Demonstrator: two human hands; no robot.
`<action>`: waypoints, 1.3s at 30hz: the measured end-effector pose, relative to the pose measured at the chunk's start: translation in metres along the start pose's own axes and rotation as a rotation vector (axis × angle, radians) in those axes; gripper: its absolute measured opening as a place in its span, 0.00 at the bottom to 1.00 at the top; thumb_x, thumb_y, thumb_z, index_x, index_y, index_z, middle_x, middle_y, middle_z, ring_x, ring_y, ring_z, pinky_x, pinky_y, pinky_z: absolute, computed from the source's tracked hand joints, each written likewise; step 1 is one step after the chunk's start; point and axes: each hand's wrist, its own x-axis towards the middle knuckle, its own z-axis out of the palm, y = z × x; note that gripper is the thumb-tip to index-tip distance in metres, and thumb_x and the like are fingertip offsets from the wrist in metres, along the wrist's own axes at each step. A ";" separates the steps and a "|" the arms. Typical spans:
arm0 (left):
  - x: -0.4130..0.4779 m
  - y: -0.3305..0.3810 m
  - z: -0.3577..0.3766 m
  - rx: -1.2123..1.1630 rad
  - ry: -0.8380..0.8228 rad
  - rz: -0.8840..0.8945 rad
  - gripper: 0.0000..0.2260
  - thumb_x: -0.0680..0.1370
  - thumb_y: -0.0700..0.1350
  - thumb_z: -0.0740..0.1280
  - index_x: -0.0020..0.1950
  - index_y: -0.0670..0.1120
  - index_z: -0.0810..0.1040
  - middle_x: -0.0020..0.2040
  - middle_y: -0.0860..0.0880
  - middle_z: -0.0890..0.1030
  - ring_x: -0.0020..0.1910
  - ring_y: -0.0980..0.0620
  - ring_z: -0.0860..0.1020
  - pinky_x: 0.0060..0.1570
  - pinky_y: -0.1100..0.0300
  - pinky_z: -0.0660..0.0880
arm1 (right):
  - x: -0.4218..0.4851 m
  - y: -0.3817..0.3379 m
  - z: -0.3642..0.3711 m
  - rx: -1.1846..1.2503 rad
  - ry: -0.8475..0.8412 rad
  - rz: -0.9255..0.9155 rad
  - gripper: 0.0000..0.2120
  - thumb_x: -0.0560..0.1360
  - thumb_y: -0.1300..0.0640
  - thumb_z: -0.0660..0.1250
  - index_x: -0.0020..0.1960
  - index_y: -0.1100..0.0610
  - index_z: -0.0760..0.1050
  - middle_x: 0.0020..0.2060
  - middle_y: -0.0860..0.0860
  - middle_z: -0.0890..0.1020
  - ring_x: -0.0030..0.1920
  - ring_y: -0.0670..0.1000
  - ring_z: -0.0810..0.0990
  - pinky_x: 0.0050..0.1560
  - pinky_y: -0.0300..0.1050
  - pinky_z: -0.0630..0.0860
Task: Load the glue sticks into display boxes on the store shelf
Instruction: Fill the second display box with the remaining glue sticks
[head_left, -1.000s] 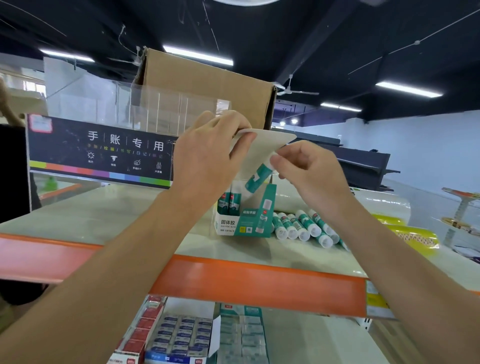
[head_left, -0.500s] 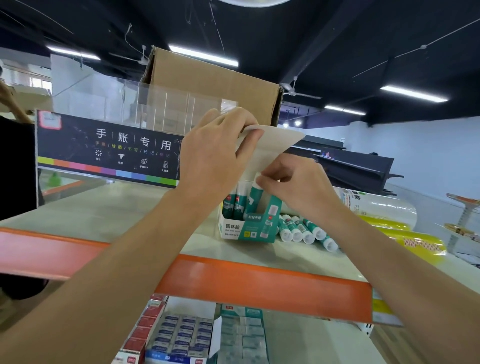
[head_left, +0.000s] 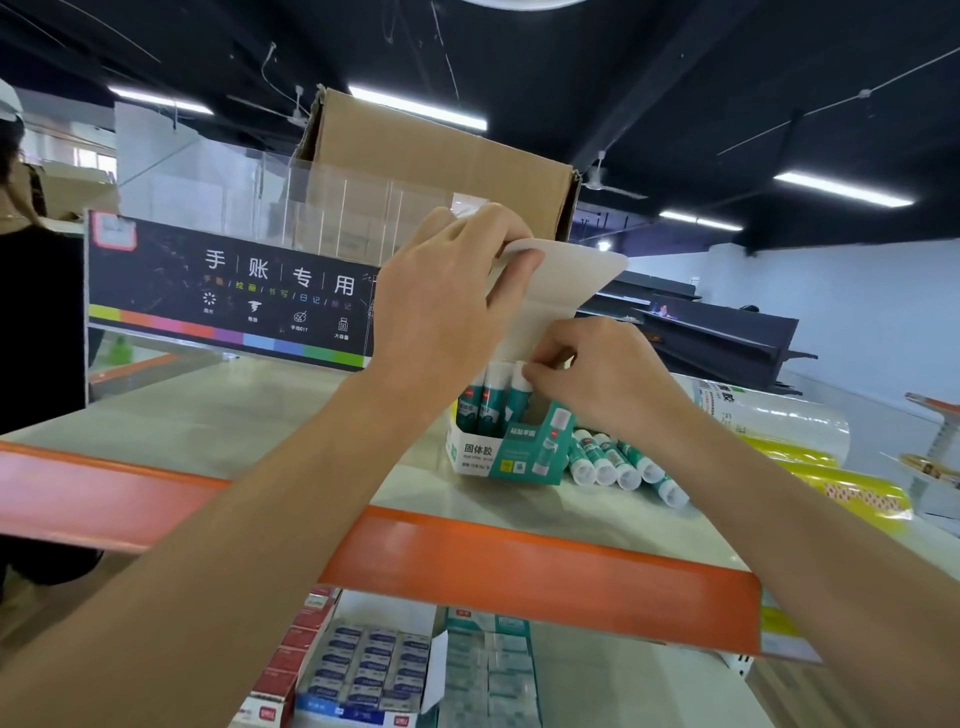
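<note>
A teal-and-white display box (head_left: 506, 457) stands on the shelf top (head_left: 249, 415), with several upright glue sticks (head_left: 488, 397) in it. My left hand (head_left: 447, 306) pinches the box's raised white lid flap (head_left: 563, 283) and holds it back. My right hand (head_left: 602, 374) has its fingertips closed on the white cap of the rightmost glue stick (head_left: 519, 395), which stands in the box. Several more glue sticks (head_left: 618, 465) lie loose on the shelf just right of the box, partly hidden by my right forearm.
A brown cardboard carton (head_left: 441, 171) stands behind the box. A clear acrylic display with a black sign (head_left: 234, 291) fills the shelf's left. Rolls of clear and yellow film (head_left: 810, 457) lie at right. Boxed stationery (head_left: 374, 670) sits on the lower shelf. A person (head_left: 31, 322) stands far left.
My right hand has lowered a glue stick from under the lid flap down into the display box. My left hand has kept holding the flap up.
</note>
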 end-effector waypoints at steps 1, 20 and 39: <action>0.001 0.000 0.000 -0.010 0.004 -0.007 0.07 0.78 0.49 0.65 0.45 0.46 0.77 0.37 0.56 0.77 0.38 0.55 0.72 0.33 0.62 0.67 | 0.000 0.000 0.000 -0.015 -0.008 -0.013 0.05 0.73 0.55 0.66 0.43 0.54 0.81 0.40 0.47 0.82 0.38 0.46 0.77 0.37 0.38 0.73; 0.000 0.002 -0.001 -0.014 -0.039 -0.013 0.08 0.79 0.50 0.64 0.46 0.47 0.77 0.38 0.59 0.73 0.38 0.56 0.71 0.34 0.62 0.67 | -0.016 0.014 -0.014 0.195 0.059 0.038 0.10 0.79 0.48 0.60 0.50 0.47 0.80 0.41 0.38 0.80 0.42 0.40 0.77 0.40 0.35 0.70; -0.006 0.007 -0.006 -0.008 -0.118 0.045 0.08 0.78 0.48 0.64 0.46 0.45 0.76 0.38 0.57 0.71 0.39 0.56 0.68 0.36 0.67 0.58 | -0.011 0.066 -0.011 -0.290 -0.365 0.227 0.14 0.73 0.48 0.69 0.54 0.55 0.81 0.50 0.52 0.82 0.49 0.51 0.80 0.44 0.42 0.75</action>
